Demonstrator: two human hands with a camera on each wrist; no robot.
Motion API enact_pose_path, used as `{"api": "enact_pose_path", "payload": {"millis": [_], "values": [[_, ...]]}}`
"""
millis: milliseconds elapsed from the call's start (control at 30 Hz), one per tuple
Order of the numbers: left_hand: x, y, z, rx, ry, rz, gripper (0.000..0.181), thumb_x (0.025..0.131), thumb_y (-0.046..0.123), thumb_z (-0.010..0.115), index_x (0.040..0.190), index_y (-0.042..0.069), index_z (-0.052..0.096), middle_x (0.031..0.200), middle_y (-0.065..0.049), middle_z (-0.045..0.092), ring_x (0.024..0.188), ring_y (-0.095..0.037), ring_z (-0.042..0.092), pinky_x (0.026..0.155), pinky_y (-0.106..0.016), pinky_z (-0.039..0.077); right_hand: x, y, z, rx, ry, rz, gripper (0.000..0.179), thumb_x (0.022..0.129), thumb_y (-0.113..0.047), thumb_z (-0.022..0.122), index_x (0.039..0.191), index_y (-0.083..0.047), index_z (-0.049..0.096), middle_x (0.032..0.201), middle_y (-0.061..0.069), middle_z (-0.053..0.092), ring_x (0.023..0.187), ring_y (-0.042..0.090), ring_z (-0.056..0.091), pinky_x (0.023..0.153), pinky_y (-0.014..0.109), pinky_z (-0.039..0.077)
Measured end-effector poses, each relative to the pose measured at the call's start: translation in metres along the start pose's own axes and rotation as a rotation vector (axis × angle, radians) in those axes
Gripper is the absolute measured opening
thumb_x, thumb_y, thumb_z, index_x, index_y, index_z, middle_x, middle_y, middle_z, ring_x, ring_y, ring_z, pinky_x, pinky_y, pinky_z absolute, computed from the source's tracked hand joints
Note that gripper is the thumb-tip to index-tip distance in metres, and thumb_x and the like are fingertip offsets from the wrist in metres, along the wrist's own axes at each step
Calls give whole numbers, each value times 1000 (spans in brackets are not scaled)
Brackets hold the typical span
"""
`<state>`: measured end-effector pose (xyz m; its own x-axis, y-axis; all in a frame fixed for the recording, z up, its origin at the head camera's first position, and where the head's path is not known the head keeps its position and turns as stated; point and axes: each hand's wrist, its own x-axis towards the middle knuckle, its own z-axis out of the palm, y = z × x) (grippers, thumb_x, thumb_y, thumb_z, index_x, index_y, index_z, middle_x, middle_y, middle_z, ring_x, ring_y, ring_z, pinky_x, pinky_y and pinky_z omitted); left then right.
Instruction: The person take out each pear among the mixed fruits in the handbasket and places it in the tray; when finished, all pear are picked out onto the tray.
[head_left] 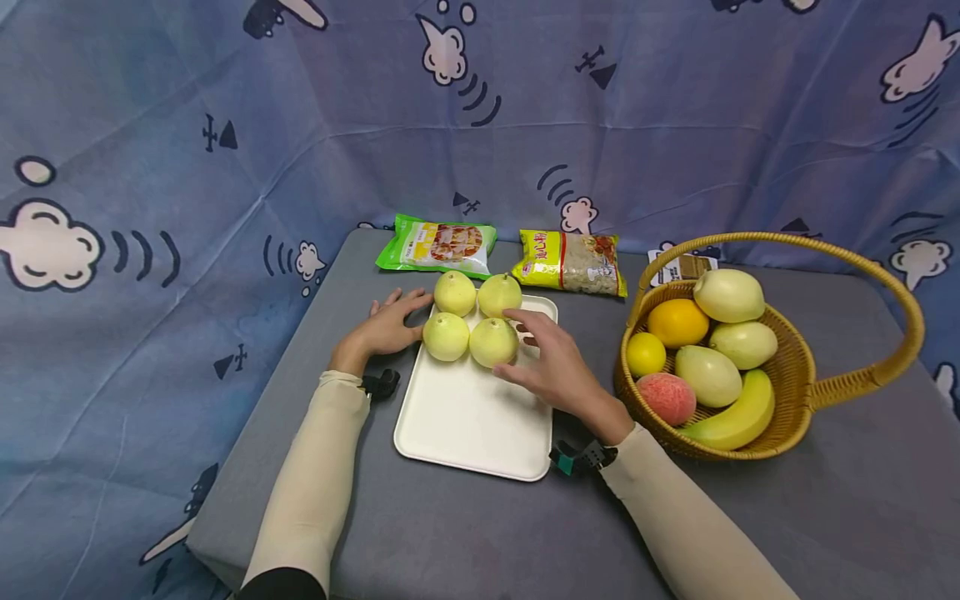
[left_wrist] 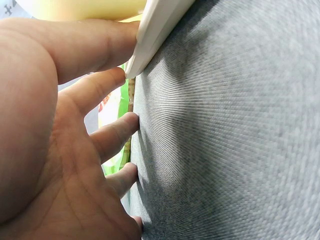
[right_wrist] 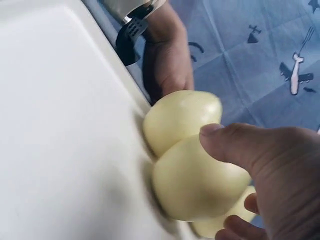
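Note:
Several round, pale yellow-green fruits stand close together at the far end of a white tray (head_left: 472,417). My right hand (head_left: 551,358) reaches around the right side of the near right fruit (head_left: 492,342), thumb at its near side and index finger at its far side. In the right wrist view, the thumb (right_wrist: 235,142) lies over that fruit (right_wrist: 197,182), which rests on the tray. My left hand (head_left: 386,327) is at the tray's left edge beside the near left fruit (head_left: 446,337). Its thumb (left_wrist: 100,47) touches the tray rim (left_wrist: 155,35), and the other fingers are spread near the grey cloth.
To the right stands a wicker basket (head_left: 798,417) with a tall handle, holding a banana (head_left: 738,417), a peach (head_left: 666,398), an orange (head_left: 677,323) and other fruits. Behind the tray lie a green packet (head_left: 438,246) and a yellow packet (head_left: 572,262). A patterned blue curtain (head_left: 480,150) hangs behind.

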<state>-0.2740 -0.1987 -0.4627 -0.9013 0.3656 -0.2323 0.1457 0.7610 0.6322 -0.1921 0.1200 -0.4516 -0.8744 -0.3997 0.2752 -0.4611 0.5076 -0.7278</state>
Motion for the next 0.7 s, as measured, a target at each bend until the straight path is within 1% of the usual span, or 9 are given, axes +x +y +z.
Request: {"api": "enact_pose_path", "payload": {"millis": [100,233,367,433,500,600,700], "values": [[0,1,0,-2,-4,-2,71,109,32,67,173,23,37,184,-12,19,172,-43,-3,131,-74,-14,-11,-11,-19,-2,-27,-18,84,85,-20,97,157,-8,56,155,14,61,134,37,66,110,51,60],[1,0,0,-4,4,-2,71,109,31,67,173,22,38,184,-12,20,172,-44,-3,131,-74,-14,-28,-27,-50,21,-67,-23,81,85,-19,98,155,-8,59,152,14,63,136,36,67,112,49,58],[2,-1,-1,1,8,-8,71,108,30,67,173,21,39,184,-12,20,172,-44,-2,131,-74,-13,-44,-36,-84,11,-95,-14,73,87,-18,96,151,-9,63,149,12,66,135,35,67,113,46,56],[2,-1,0,4,7,-10,71,109,31,66,173,21,38,184,-12,20,172,-44,-2,131,-74,-13,-53,-37,-101,-9,-101,1,69,88,-18,95,150,-12,65,148,9,67,134,28,68,113,37,56],[2,-1,0,5,4,-13,71,109,31,66,173,21,38,184,-11,19,172,-43,-2,131,-74,-13,-62,-36,-119,-33,-90,7,66,89,-17,95,148,-14,67,146,7,68,131,16,68,111,24,56],[1,-1,0,6,5,-12,71,109,31,67,173,21,38,184,-11,20,172,-43,-2,131,-74,-13,-73,-33,-143,-54,-58,33,63,89,-14,94,146,-16,69,143,7,70,125,-1,65,106,7,49],[0,0,1,6,6,-9,71,109,32,67,173,21,38,184,-12,20,172,-43,-2,131,-74,-13,-84,-27,-164,-75,-26,85,59,89,-11,93,144,-14,71,139,10,72,119,-11,63,101,2,47]]}}
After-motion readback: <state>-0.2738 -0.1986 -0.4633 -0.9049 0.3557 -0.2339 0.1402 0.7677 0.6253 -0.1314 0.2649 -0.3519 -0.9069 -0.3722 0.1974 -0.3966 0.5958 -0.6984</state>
